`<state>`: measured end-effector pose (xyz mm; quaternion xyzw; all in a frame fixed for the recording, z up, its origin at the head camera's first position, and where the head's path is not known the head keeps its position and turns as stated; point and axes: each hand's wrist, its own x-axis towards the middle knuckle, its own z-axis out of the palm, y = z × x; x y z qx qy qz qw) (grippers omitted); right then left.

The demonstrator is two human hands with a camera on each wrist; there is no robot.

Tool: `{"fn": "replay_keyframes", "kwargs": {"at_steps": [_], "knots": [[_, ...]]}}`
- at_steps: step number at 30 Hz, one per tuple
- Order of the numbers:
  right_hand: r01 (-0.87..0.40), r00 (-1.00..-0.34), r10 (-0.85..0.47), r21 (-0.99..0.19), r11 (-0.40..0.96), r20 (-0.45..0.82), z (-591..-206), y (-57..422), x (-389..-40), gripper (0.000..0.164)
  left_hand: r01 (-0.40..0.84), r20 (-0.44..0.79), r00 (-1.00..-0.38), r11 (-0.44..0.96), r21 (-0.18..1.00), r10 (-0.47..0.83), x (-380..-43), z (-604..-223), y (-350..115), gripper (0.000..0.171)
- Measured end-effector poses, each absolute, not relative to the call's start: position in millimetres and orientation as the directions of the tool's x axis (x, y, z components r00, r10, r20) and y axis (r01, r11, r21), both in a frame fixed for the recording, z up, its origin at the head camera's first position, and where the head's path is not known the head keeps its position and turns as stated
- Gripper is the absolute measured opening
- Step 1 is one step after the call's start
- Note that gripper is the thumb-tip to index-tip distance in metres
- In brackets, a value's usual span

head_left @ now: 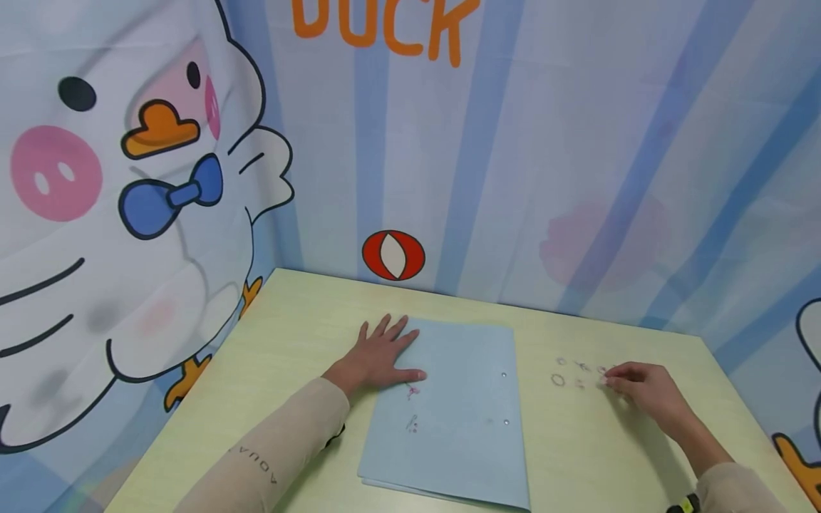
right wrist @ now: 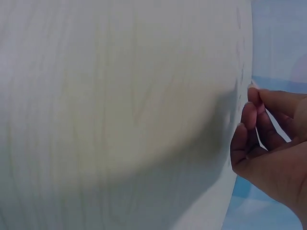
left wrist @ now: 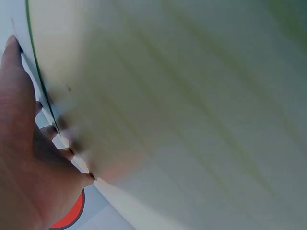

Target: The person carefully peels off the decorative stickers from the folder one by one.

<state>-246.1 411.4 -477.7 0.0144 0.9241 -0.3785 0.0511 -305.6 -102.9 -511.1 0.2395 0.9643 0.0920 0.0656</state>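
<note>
My left hand (head_left: pixel 378 356) lies with spread fingers across the upper left edge of a light blue folder (head_left: pixel 455 442). Two small trinkets, one reddish pink (head_left: pixel 412 391) and one with dark and red bits (head_left: pixel 412 425), lie on that folder near its left side. To the right, small ornaments sit in two short rows on the table, among them a dark ring-shaped one (head_left: pixel 558 380). At the right end of these rows is my right hand (head_left: pixel 648 392), its thumb and fingertips brought together; whether they pinch a tiny piece is too small to tell.
The pale yellow wood-grain table (head_left: pixel 308 306) meets a striped blue and white cloth backdrop (head_left: pixel 564 142) at its back edge. A printed white duck (head_left: pixel 147 285) covers the cloth on the left. Two small round studs mark the folder's right side.
</note>
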Motion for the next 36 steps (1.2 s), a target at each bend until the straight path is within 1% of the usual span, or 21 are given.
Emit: {"fn": "replay_keyframes", "kwargs": {"at_steps": [7, 13, 19, 25, 30, 36], "knots": [[0.064, -0.994, -0.014, -0.684, 0.727, -0.108, -484.9, 415.2, -247.7, 0.026, 0.457, -0.078, -0.873, 0.864, 0.21, 0.481, -304.2, -508.7, -103.1, 0.096], [0.064, -0.995, -0.005, -0.644, 0.762, -0.104, -487.9, 414.6, -248.7, 0.023, 0.457, -0.074, -0.873, 0.863, 0.216, 0.482, -304.5, -509.5, -103.6, 0.096], [0.051, -0.995, -0.011, -0.625, 0.779, -0.094, -488.3, 415.6, -248.5, 0.027, 0.454, -0.077, -0.876, 0.867, 0.208, 0.477, -306.0, -511.7, -103.4, 0.097], [0.072, -0.996, 0.017, -0.622, 0.78, -0.093, -488.6, 413.6, -247.7, 0.037, 0.446, -0.08, -0.879, 0.87, 0.212, 0.47, -306.4, -512.7, -102.2, 0.097], [0.053, -0.999, 0.037, -0.592, 0.804, -0.04, -489.1, 410.8, -247.4, 0.045, 0.452, -0.079, -0.876, 0.866, 0.214, 0.476, -305.9, -511.5, -102.3, 0.096], [-0.031, -0.997, 0.014, -0.545, 0.838, 0.078, -488.4, 404.1, -242.6, 0.042, 0.459, -0.079, -0.873, 0.866, 0.201, 0.481, -307.3, -512.6, -103.7, 0.097]]}}
